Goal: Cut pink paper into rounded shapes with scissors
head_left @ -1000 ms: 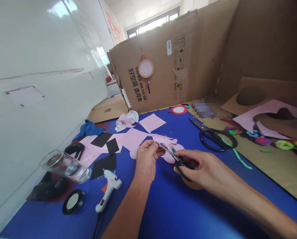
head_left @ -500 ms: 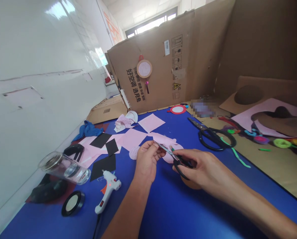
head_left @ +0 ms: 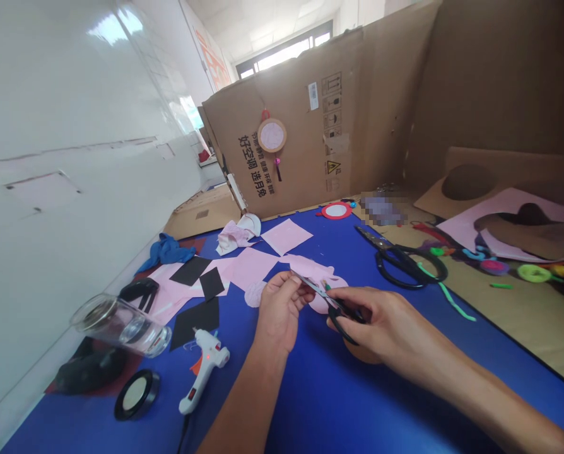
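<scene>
Small black-handled scissors (head_left: 342,320) sit in my right hand (head_left: 381,318), with my fingers closed round the handles. Their silver blades point up and left to the fingertips of my left hand (head_left: 279,309). That hand is closed in a pinch at the blade tips, on something too small to make out. A bit of green shows beside the blades. Behind both hands lies cut pink paper (head_left: 310,268), partly covered by them. A round pale paper disc (head_left: 254,294) lies just left of my left hand. Under my right hand a tan round piece is mostly hidden.
On the left are a white glue gun (head_left: 204,369) with a red light, a glass jar (head_left: 121,325), a tape roll (head_left: 137,395) and black squares (head_left: 194,321). Large black scissors (head_left: 405,265) lie right. A cardboard wall (head_left: 301,145) stands behind, with a round ornament (head_left: 272,135) hanging on it.
The camera view has shifted slightly. Both hands and the small scissors keep nearly the same pose, with the blades looking a little closer together.
</scene>
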`<state>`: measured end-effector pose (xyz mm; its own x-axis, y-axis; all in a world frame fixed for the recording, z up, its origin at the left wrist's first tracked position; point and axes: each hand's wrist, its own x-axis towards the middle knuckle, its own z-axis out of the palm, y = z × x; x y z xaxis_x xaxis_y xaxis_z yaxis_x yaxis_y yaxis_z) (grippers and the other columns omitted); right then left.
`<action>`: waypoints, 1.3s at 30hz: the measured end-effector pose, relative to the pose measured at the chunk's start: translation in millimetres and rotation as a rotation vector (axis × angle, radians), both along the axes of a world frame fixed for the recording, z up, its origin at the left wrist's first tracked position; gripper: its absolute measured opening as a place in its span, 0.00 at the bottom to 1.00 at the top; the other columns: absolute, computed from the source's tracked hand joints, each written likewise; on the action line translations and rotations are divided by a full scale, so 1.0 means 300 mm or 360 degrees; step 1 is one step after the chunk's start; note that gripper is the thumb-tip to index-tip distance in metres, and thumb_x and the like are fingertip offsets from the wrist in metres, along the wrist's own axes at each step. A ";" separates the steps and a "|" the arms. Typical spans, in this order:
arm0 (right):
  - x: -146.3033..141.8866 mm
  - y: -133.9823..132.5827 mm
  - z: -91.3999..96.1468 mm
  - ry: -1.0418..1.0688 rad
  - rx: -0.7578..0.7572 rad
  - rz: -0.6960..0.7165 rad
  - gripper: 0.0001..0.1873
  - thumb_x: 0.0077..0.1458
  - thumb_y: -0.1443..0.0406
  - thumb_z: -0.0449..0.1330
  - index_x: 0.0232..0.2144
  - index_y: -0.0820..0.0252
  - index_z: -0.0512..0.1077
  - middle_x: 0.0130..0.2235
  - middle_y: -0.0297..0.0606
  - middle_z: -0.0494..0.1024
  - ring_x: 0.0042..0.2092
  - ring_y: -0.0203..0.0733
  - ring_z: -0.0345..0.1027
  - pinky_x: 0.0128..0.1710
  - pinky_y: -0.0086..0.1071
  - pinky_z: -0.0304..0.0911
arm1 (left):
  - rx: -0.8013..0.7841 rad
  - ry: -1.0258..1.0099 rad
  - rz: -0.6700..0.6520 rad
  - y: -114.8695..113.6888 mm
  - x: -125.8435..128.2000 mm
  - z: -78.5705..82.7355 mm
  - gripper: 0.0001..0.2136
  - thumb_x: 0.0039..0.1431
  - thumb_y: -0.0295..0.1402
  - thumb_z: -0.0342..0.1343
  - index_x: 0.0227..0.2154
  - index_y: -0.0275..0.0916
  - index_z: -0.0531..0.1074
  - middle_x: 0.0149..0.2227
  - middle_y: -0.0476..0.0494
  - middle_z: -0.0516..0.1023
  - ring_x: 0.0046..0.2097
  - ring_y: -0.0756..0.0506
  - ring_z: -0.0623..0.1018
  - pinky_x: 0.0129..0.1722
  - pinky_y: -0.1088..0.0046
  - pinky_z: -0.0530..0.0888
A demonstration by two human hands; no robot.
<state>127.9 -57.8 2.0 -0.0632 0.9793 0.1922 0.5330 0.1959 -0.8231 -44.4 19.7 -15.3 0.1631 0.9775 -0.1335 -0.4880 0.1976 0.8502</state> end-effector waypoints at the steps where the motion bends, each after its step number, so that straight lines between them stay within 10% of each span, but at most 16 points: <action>1: 0.000 0.000 -0.001 0.0008 -0.0005 0.0005 0.11 0.59 0.62 0.63 0.41 0.53 0.86 0.32 0.35 0.84 0.33 0.44 0.74 0.33 0.31 0.64 | -0.0003 0.0000 0.0002 0.000 0.000 0.000 0.15 0.43 0.35 0.75 0.27 0.37 0.73 0.29 0.44 0.82 0.32 0.48 0.79 0.36 0.71 0.75; 39: -0.015 -0.019 0.019 -0.0168 0.0060 -0.0048 0.07 0.61 0.65 0.60 0.34 0.52 0.78 0.30 0.34 0.78 0.34 0.46 0.73 0.30 0.34 0.60 | 0.0023 0.0029 -0.0098 0.005 -0.011 0.002 0.14 0.46 0.35 0.75 0.28 0.37 0.74 0.30 0.43 0.82 0.32 0.47 0.79 0.36 0.71 0.75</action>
<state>123.5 -63.4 7.8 -0.0558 0.9733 0.2226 0.6222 0.2083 -0.7547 -47.8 21.3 -14.6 0.2205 0.9676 -0.1228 -0.4599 0.2142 0.8617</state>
